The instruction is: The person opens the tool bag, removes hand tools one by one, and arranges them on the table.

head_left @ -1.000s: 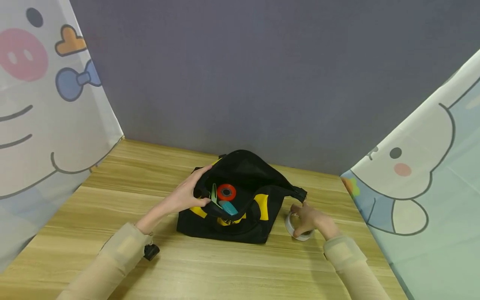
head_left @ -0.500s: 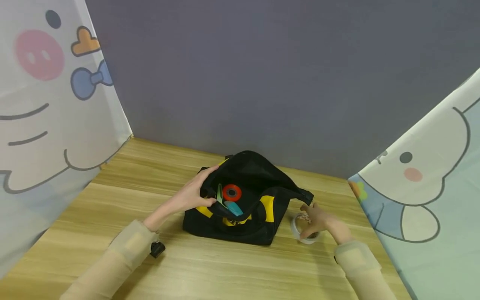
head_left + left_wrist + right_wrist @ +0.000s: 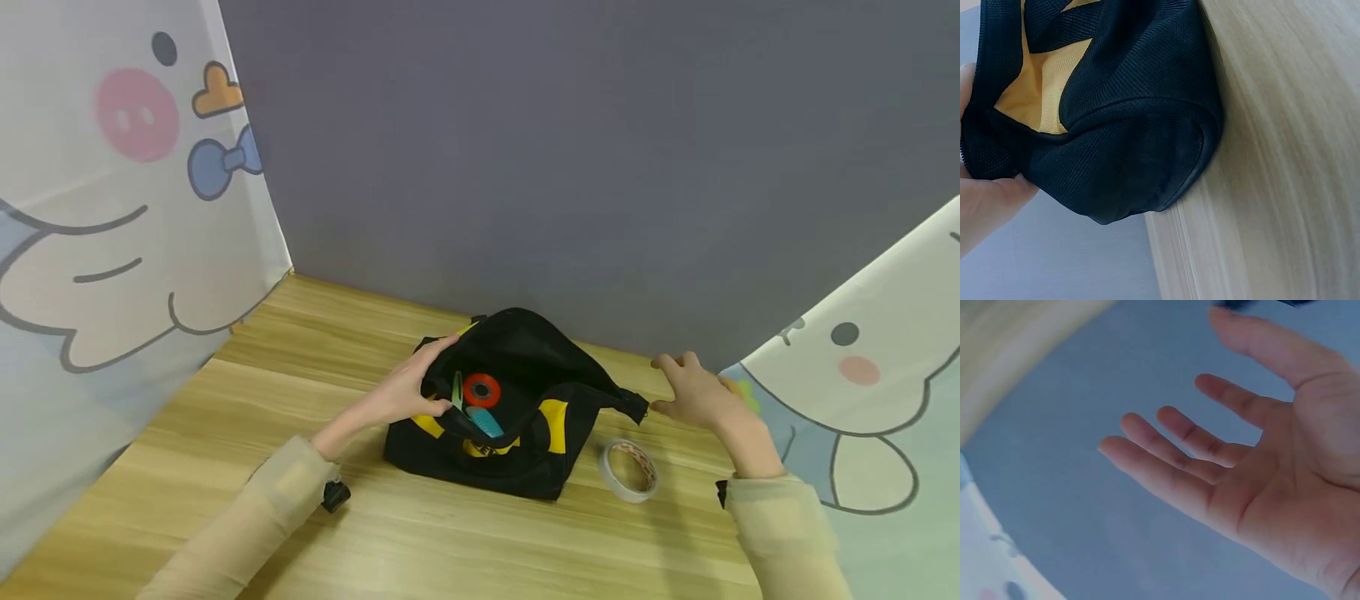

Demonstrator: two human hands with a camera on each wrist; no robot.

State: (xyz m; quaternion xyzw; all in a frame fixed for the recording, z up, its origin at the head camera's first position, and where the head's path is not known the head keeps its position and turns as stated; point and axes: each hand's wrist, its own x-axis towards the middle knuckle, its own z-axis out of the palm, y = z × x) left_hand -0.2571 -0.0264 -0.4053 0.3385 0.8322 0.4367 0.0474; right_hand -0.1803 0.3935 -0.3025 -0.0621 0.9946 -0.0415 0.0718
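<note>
My left hand [image 3: 405,387] pinches the left rim of a black and yellow zip bag [image 3: 457,473], holding its mouth wide. The left wrist view shows the thumb [image 3: 999,199] on the bag's mesh-like cloth. Inside lie a red ring-shaped roll [image 3: 495,390], a light blue ribbed piece [image 3: 486,422] and a thin green item [image 3: 457,388]. To the right of the bag, my right hand [image 3: 697,393] is raised with fingers spread and nothing in it. Its thumb is close to the bag's right zip end; contact cannot be told. A roll of clear tape [image 3: 636,496] lies flat on the table below that hand.
The wooden table [image 3: 420,542] ends at a grey back panel [image 3: 525,167]. Cartoon-printed cloth walls stand at the left [image 3: 112,292] and right [image 3: 870,433]. A small black device [image 3: 336,496] sits by the left wrist.
My right hand has left the tape roll, rising and moving back and right towards the bag's end, while the roll stays on the table. The left hand keeps its grip. The head view has shifted.
</note>
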